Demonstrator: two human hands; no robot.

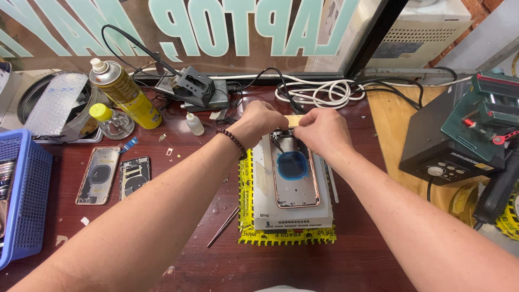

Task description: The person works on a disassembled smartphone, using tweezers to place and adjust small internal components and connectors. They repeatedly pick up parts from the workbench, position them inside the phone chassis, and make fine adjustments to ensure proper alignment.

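Note:
A phone housing (294, 181) with a copper-coloured rim and a blue round coil lies open on a grey heating plate (292, 216). Both my hands hover over its far end. My left hand (259, 123), with a bead bracelet at the wrist, and my right hand (323, 130) pinch between them a small tan strip (294, 120), like a piece of tape. The fingertips of both hands hide the housing's top edge.
Two more phone housings (113, 176) lie at the left, beside a blue basket (24, 200). A yellow spray can (125, 94), a small bottle (111, 120), tweezers (223, 227), a soldering stand (192, 86), coiled cables (319, 93) and a dark station (448, 143) surround the plate.

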